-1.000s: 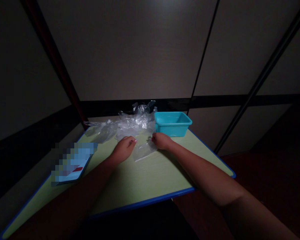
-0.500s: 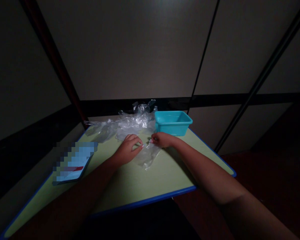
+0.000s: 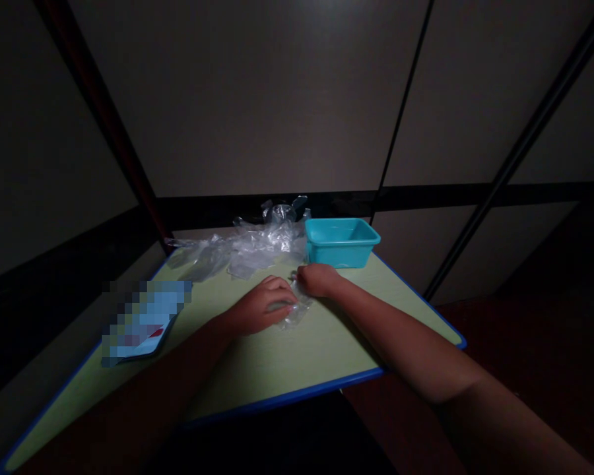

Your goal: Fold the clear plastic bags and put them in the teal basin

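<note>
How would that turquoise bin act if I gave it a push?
The turquoise plastic bin should hold its shape, given its smooth, molded walls. It'd probably slide rather than tip, being wider than tall, and looks light.

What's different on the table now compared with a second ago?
The left hand has moved right, closer to the right hand, and the small bag, flat before, is now crumpled. The right hand, tub and plastic pile stayed about put.

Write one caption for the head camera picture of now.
Left hand and right hand gather a clear plastic bag before a turquoise basin.
</note>
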`<action>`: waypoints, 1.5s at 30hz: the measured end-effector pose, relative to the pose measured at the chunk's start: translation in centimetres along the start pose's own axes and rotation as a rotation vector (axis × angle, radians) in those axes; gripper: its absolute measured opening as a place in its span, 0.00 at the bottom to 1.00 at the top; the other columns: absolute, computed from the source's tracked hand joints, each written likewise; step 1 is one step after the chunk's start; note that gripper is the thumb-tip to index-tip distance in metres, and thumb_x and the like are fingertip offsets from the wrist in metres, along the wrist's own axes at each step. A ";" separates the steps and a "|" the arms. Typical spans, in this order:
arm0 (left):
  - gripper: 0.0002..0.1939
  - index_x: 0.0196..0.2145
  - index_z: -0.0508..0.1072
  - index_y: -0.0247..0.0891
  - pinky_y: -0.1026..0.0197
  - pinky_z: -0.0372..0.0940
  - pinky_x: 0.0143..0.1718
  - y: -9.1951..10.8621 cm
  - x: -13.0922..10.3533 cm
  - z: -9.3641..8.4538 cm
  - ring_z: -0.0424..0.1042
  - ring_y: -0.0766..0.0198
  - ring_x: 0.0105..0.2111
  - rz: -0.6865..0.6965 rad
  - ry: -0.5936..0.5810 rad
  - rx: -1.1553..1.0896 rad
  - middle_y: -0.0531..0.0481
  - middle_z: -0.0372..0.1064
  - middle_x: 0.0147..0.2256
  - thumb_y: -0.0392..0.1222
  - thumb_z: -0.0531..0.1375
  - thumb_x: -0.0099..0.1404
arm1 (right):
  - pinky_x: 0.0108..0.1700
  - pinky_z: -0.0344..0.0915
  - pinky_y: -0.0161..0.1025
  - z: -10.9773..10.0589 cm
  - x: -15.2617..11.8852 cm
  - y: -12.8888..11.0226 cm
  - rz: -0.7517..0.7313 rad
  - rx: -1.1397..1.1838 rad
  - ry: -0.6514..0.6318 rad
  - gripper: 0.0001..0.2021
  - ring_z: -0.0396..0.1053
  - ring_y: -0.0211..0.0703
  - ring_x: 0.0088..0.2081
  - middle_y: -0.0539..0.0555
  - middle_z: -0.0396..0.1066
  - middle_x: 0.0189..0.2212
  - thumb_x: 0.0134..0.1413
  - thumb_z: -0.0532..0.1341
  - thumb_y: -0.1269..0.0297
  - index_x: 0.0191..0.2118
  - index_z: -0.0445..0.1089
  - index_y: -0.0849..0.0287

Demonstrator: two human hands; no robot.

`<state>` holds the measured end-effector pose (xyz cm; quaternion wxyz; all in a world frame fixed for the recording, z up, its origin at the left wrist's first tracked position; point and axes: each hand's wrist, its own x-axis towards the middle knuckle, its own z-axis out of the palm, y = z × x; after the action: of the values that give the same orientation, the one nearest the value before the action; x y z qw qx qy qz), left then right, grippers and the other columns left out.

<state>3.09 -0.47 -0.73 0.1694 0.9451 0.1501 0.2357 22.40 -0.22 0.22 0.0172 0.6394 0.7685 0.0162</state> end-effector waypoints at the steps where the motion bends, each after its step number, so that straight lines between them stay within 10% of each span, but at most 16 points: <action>1: 0.11 0.41 0.75 0.41 0.57 0.59 0.48 0.3 0.0 0.0 0.64 0.58 0.45 0.007 -0.032 -0.008 0.45 0.67 0.41 0.43 0.55 0.64 | 0.39 0.65 0.40 0.0 -0.1 -0.1 0.003 -0.003 0.002 0.20 0.72 0.52 0.43 0.66 0.73 0.41 0.62 0.46 0.57 0.45 0.70 0.63; 24: 0.07 0.35 0.73 0.40 0.57 0.60 0.44 -0.6 0.0 0.4 0.65 0.57 0.41 -0.091 -0.038 0.083 0.47 0.68 0.36 0.41 0.57 0.60 | 0.41 0.66 0.41 -0.3 -0.1 0.0 0.028 0.005 -0.039 0.20 0.71 0.53 0.45 0.67 0.73 0.43 0.62 0.47 0.58 0.46 0.70 0.64; 33: 0.02 0.31 0.67 0.39 0.57 0.61 0.37 -2.2 -0.2 0.3 0.65 0.57 0.35 -0.351 0.203 0.189 0.49 0.65 0.31 0.37 0.56 0.57 | 0.40 0.65 0.40 -0.4 0.0 0.2 0.049 0.038 -0.054 0.22 0.71 0.53 0.45 0.66 0.73 0.43 0.61 0.47 0.54 0.45 0.71 0.63; 45: 0.02 0.29 0.66 0.39 0.57 0.61 0.38 -2.1 -0.3 0.2 0.65 0.57 0.36 -0.354 0.198 0.207 0.48 0.64 0.31 0.38 0.56 0.58 | 0.41 0.64 0.39 -0.1 0.4 0.5 0.074 0.054 -0.049 0.22 0.71 0.52 0.44 0.66 0.72 0.44 0.62 0.47 0.55 0.44 0.72 0.63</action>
<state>2.51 1.24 -1.80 0.0948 0.8887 0.3527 0.2771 22.86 0.26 0.30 0.0181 0.6677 0.7440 -0.0198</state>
